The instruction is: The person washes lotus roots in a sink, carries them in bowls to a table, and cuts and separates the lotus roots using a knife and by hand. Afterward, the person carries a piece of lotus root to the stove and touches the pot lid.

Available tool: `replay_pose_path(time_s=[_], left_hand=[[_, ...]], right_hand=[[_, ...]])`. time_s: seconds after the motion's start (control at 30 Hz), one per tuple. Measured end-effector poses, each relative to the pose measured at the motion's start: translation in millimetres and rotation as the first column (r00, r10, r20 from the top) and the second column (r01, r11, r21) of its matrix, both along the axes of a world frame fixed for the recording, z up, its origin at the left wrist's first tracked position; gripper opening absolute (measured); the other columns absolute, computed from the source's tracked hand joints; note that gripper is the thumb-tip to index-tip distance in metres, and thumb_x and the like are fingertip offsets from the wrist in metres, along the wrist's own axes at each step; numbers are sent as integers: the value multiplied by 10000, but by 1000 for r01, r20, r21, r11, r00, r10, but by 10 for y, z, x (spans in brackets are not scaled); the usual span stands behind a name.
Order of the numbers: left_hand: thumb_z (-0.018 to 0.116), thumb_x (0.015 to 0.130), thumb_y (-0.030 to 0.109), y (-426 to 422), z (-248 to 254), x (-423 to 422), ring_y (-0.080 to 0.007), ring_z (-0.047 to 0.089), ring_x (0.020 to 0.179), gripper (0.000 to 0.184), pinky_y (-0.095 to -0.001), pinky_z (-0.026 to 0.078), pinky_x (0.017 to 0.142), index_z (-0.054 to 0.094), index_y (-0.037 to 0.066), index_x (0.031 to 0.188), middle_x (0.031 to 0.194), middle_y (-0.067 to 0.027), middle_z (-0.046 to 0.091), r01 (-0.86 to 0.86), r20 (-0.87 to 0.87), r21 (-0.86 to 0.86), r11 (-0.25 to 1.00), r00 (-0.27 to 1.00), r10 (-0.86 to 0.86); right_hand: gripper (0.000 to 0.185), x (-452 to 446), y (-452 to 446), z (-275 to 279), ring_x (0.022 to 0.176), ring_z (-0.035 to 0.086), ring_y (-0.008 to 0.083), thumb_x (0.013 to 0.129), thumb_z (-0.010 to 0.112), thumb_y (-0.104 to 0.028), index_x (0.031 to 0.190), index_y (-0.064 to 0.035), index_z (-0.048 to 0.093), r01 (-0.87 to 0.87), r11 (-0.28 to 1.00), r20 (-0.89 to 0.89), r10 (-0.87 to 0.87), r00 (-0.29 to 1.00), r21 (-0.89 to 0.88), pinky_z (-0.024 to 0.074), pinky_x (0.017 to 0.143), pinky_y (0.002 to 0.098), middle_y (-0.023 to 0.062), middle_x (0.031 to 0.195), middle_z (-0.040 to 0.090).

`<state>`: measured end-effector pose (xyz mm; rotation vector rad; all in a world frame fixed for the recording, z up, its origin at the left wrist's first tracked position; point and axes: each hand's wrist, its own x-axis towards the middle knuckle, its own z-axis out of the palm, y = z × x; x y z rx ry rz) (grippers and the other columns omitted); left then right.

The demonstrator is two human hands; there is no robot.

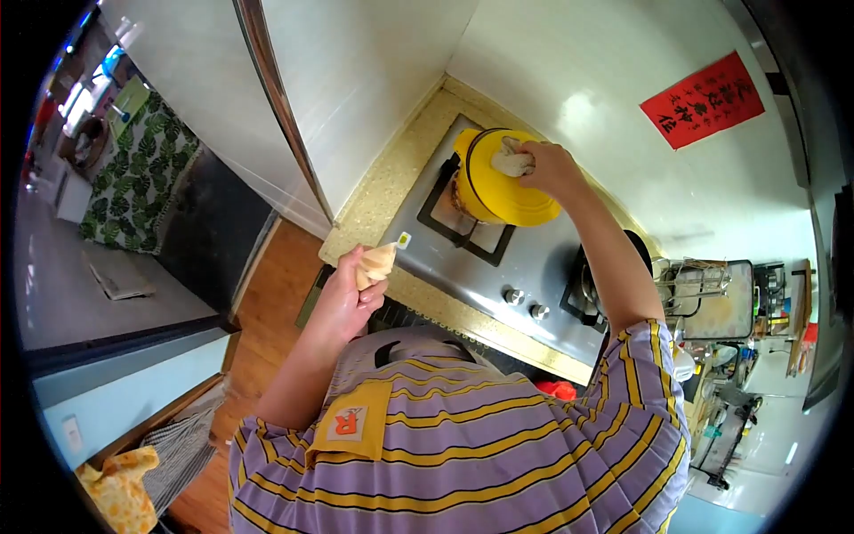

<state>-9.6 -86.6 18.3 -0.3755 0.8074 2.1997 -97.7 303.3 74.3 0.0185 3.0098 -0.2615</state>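
Observation:
My left hand (345, 294) is closed around a bunched peach-coloured cloth (375, 267) with a small white and green tag sticking out, held in front of the counter. My right hand (549, 169) reaches out over the gas stove (463, 280). Its fingers grip a whitish cloth (511, 160) against the top of a yellow lidded pot (498, 209). That pot stands on the left burner, and a dark line runs around its rim. Whatever part of the lid lies under the cloth is hidden. Whether the lid is raised, I cannot tell.
Two control knobs (525, 303) sit on the stove's front edge. The right burner (583, 285) is partly behind my right arm. A wall panel rises left of the counter (369, 209). A dish rack (703, 285) stands farther right. A red paper sign (703, 100) hangs on the wall.

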Motion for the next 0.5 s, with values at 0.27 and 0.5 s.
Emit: replay_pose_path(time_s=[0.27, 0.5], left_hand=[[456, 1020, 394, 33, -94, -8, -51, 322, 531, 313, -204, 248, 461, 528, 93, 978, 710, 25, 405, 48, -4, 6, 999, 999, -48], [449, 1023, 384, 52, -84, -9, -49, 333, 540, 309, -200, 252, 453, 511, 91, 943, 729, 22, 410, 49, 8, 5, 999, 999, -49]], right_hand=[[509, 48, 16, -26, 989, 644, 334, 664, 766, -155, 1154, -66, 662, 34, 999, 4, -34, 999, 16, 508, 891, 385, 164, 1058, 683], [573, 50, 31, -45, 993, 639, 371, 634, 800, -218, 1170, -72, 658, 11, 1000, -11, -11, 1000, -11, 499, 892, 460, 188, 1005, 684]])
